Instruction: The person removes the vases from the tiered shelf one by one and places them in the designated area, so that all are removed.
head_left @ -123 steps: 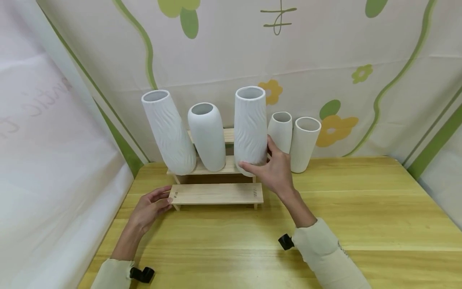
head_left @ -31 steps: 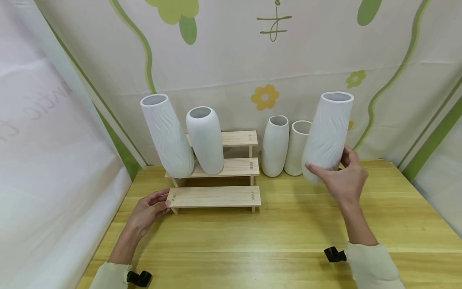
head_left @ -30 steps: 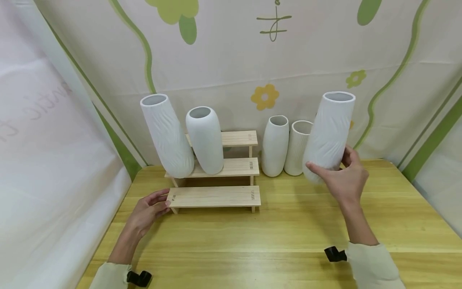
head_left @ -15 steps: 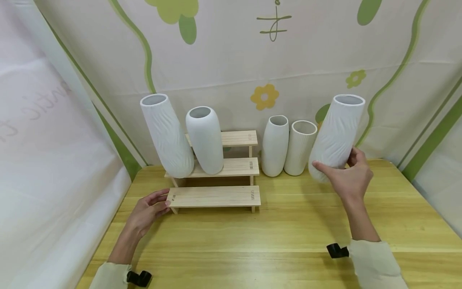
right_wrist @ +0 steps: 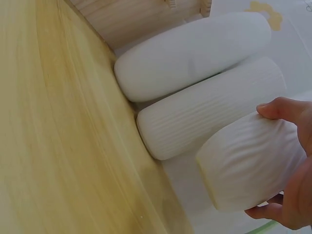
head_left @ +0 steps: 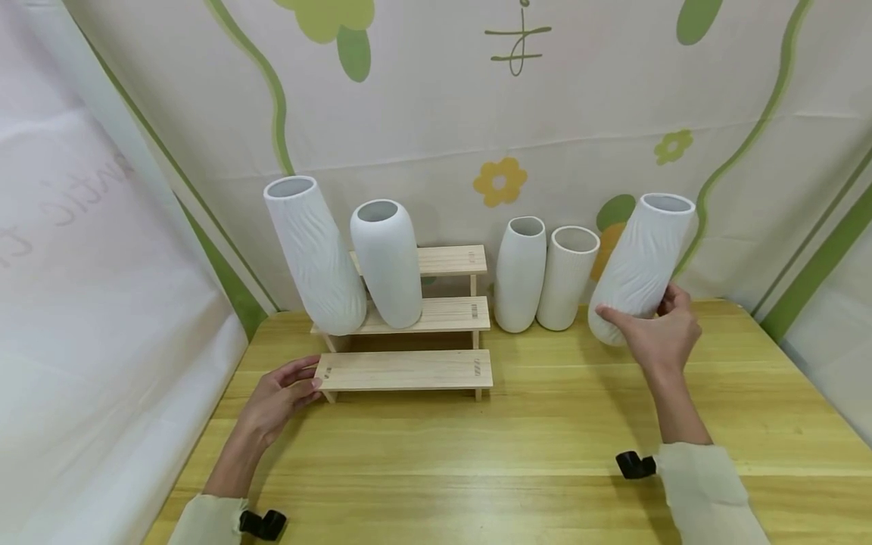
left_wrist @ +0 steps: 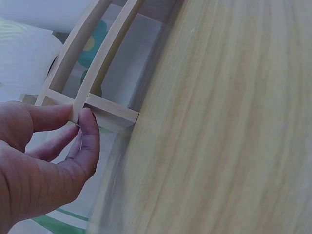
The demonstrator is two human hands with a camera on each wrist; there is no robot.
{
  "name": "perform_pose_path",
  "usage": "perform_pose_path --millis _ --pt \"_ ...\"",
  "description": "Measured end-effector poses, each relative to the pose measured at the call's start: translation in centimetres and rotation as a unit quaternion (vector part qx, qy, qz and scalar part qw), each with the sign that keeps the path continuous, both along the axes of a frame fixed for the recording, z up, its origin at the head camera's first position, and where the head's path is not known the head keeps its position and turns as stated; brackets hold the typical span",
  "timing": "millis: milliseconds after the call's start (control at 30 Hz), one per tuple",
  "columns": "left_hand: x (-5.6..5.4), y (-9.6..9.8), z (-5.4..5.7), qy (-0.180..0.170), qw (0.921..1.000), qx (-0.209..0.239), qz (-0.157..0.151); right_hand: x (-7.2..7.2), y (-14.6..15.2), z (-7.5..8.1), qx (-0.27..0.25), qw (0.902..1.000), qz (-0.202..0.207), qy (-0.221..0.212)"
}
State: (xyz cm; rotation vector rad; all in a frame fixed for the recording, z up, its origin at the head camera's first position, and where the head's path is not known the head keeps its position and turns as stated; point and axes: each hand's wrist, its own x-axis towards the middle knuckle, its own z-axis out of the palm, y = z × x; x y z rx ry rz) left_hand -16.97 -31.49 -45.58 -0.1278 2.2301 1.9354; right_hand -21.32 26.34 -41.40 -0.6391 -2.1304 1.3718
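right grip (head_left: pixel 659 337) wrapped round wavy vase (head_left: pixel 643 263) near back edge of surface (head_left: pixel 545 424); left grip (head_left: pixel 275 397) pinches rack (head_left: pixel 405 371) end. likely set-down step; next: lower vase upright, release.

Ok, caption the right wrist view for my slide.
A right hand grips a rippled white vase; a ribbed vase and a smooth vase stand nearby.

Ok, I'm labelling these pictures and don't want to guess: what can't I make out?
Head view: the right hand's fingertips, apart from the thumb, hidden behind the held vase.
Head view: the left end of the top shelf, behind the leftmost vase.
Head view: the marks on the bottom shelf, too small to read.
Right wrist view: the held vase's mouth, cut off by the right edge.
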Motion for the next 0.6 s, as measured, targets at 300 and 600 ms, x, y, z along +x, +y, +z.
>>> perform_pose_path --millis 300,600 --pt "0.0 0.0 -0.1 0.003 1.0 -0.002 -0.001 -1.5 0.5 -1.5 -0.016 0.9997 0.006 -0.019" --pt "0.0 -0.1 -0.1 0.001 1.0 -0.006 0.003 -3.1 0.7 -3.0 -0.02 0.9995 0.012 -0.02"
